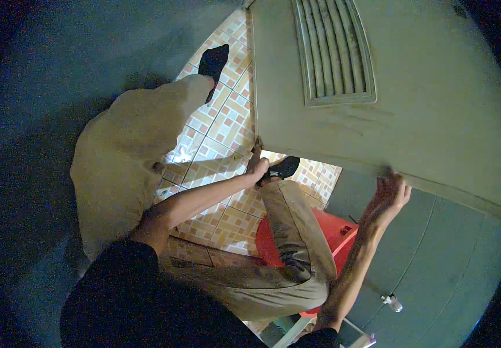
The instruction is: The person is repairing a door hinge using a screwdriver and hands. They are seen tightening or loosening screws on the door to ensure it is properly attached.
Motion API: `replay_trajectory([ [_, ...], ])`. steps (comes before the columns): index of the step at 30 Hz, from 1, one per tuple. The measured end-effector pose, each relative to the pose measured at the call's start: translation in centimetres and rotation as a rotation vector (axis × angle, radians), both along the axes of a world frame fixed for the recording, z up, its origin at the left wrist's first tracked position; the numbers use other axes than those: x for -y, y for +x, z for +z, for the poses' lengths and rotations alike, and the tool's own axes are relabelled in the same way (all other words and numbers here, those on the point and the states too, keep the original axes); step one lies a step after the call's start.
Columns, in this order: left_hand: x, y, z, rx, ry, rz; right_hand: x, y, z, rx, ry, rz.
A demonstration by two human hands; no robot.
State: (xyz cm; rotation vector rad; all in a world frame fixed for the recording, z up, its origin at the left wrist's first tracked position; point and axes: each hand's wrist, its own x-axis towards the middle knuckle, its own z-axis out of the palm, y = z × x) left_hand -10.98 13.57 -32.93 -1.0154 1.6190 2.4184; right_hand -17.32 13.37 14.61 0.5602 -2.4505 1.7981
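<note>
A pale, dull-green door [436, 87] with a slatted vent [334, 49] stands before me, dark smudges showing on its face below the slats. At the door's lower left corner is my left hand [257, 167], one finger reaching up along the edge and the hand closed there. My right hand [394, 190] is curled into a fist against the door's edge farther right. A dark blur shows by its fingertips; whatever it holds, if anything, is hidden.
My trousered legs [288, 214] are spread, with black socks [285, 167] on the patterned floor tiles [218, 139]. A red plastic object [334, 226] lies beneath my right leg. A grey-green wall [430, 249] carries a small white fitting [392, 303]. A dark wall [117, 52] is on the left.
</note>
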Motion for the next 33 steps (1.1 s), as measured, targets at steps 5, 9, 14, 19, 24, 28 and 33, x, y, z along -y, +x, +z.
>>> replay_trajectory([
  [5,-0.2,-0.6,0.1,-0.007,0.02,-0.002,0.4,0.3,-0.5,-0.008,-0.038,-0.069],
  [9,-0.6,-0.1,-0.2,0.003,0.037,-0.013,0.2,0.4,-0.9,-0.029,-0.059,-0.051],
  [14,-0.4,-0.6,-0.1,-0.009,0.045,-0.034,0.1,0.3,-0.2,-0.016,-0.035,-0.039],
  [19,0.1,0.2,-0.1,0.009,0.061,-0.018,1.3,1.0,-1.0,-0.054,-0.056,-0.104],
  [24,-0.3,-0.7,-0.4,-0.008,0.079,-0.046,-0.2,0.0,-0.3,-0.012,-0.003,-0.053],
  [28,-0.5,-0.7,-0.6,-0.005,0.099,-0.044,0.6,0.8,-0.3,-0.014,-0.032,-0.038],
  [33,-0.5,-0.1,-1.0,0.007,0.116,-0.051,0.5,0.8,0.0,-0.016,-0.053,-0.034],
])
